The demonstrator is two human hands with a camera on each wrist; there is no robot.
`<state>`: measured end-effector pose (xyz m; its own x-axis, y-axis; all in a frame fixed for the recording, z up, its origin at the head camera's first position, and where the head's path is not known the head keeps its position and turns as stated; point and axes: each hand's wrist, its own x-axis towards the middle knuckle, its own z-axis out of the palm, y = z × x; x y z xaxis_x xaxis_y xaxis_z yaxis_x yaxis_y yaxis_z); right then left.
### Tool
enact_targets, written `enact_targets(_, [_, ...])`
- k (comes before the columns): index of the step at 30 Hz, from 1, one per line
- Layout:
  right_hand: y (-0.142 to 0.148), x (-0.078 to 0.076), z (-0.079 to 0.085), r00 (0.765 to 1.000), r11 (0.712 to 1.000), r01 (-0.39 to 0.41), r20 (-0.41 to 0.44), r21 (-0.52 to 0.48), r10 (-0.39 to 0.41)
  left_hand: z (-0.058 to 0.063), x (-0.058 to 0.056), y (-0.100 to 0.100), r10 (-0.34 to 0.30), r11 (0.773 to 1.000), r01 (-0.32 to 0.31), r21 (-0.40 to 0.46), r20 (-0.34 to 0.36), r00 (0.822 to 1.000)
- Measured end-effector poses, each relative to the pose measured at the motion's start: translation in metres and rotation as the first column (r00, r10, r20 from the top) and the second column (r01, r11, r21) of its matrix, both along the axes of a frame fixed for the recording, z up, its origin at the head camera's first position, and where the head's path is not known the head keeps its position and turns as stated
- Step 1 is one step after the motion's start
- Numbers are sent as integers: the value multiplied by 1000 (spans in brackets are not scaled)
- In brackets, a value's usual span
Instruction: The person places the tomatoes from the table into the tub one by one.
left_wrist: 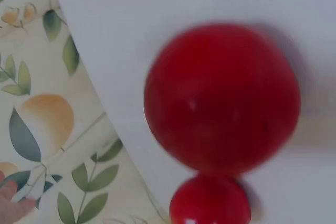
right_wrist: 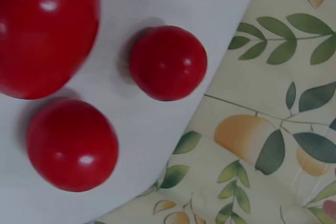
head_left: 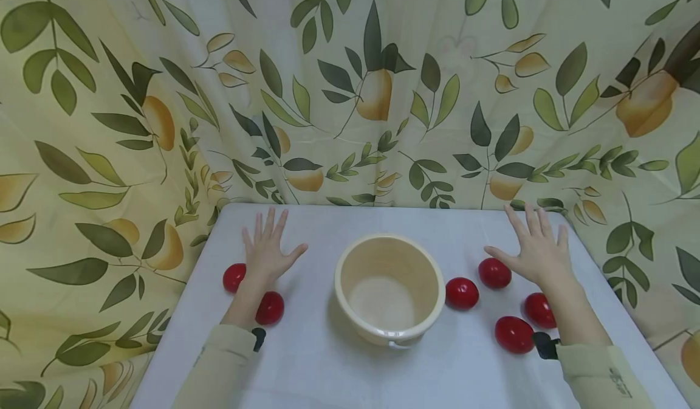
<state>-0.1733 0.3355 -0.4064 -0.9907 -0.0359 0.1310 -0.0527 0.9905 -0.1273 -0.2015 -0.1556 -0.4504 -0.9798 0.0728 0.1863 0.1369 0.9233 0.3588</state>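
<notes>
My left hand point(head_left: 267, 257) is held with its fingers spread over the left part of the table and holds nothing. Beneath and beside it are two glossy red rounded balls, one ball point(head_left: 234, 278) left of the hand and another ball point(head_left: 270, 309) by the wrist. The left wrist view shows a large red ball point(left_wrist: 220, 98) close up. On the right, my right hand point(head_left: 538, 254) is likewise spread and empty. Several similar balls lie around it, including a ball point(head_left: 494, 273) near the thumb and a ball point(head_left: 514, 335) beside the wrist; the right wrist view shows a ball point(right_wrist: 72, 145) too.
Between the hands stands a cream bucket point(head_left: 388, 254) with nothing inside and a small handle at its front. A red ball point(head_left: 462, 293) sits close to its right side. Behind the white table point(head_left: 312, 372) hangs a leaf-and-fruit patterned curtain point(head_left: 350, 135).
</notes>
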Motion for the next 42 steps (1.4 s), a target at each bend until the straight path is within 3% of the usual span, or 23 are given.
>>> enact_targets(1, [-1,2,0,1000,1000,-16,-18,4,16,0,1,2,6,992,-5,123,-11,1000])
enact_targets(2, [-2,3,-1,999,999,-35,-35,13,36,1,3,4,12,963,-6,269,-18,1000])
enact_targets(3, [-3,6,-4,997,998,-54,-51,25,55,1,5,7,17,912,-5,410,-25,1000])
enact_targets(4, [-4,8,-7,995,997,-72,-65,37,74,2,7,9,21,842,-4,539,-26,999])
enact_targets(6, [-7,12,-15,991,993,-103,-84,56,107,3,12,15,20,664,-20,747,9,1000])
enact_targets(8, [-10,16,-26,988,990,-126,-82,71,131,3,17,20,-6,494,-75,866,90,996])
enact_targets(10, [-13,19,-36,987,987,-140,-71,78,145,3,22,25,-58,372,-133,919,166,984])
enact_targets(11, [-14,21,-42,987,986,-148,-56,71,152,4,25,27,-88,320,-166,933,203,975])
enact_targets(13, [-17,23,-53,986,985,-162,-18,56,163,3,30,32,-152,263,-220,939,265,952])
enact_targets(15, [-19,25,-63,986,985,-168,19,33,167,2,35,35,-213,254,-244,936,300,930])
enact_targets(20, [-24,27,-85,980,984,-177,94,26,174,-1,45,42,-335,301,-258,918,355,872])
enact_targets(23, [-27,28,-95,978,984,-178,119,31,173,-2,50,46,-388,315,-255,914,369,845])
enact_targets(28, [-29,31,-106,978,987,-161,137,16,157,-2,54,51,-418,327,-252,911,379,825])
enact_targets(36, [-28,32,-119,979,989,-146,144,12,143,-3,59,58,-444,321,-263,910,390,807])
enact_targets(42, [-28,33,-126,981,990,-141,133,-6,141,-6,61,62,-457,291,-296,910,404,792])
